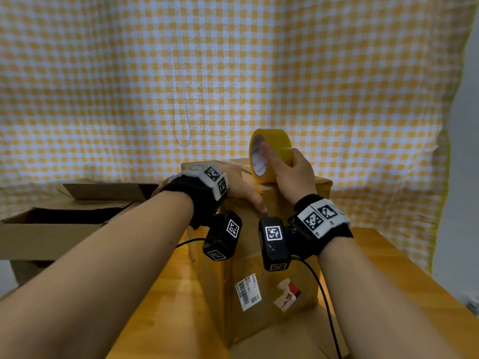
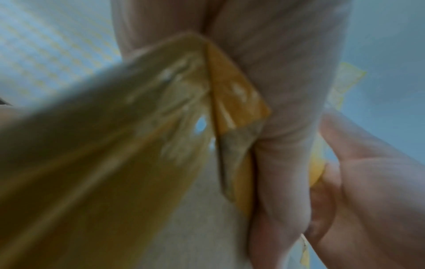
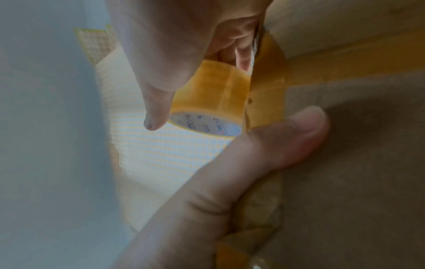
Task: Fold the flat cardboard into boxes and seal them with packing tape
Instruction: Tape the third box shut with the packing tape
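Brown cardboard box [image 1: 259,255] standing upright on its end, closed top flaps uppermost, printed labels on its near face. Yellow packing-tape roll [image 1: 272,151], white core, held on edge atop the box; a tape strip [image 3: 268,102] runs down the near face.

Surface: a wooden table [image 1: 388,268], orange-brown.
On it, under the fingers: a tall cardboard box [image 1: 261,275] standing upright.
Near side, below the wrists: a flat cardboard flap [image 1: 285,340] lying on the wood beside the box's foot.
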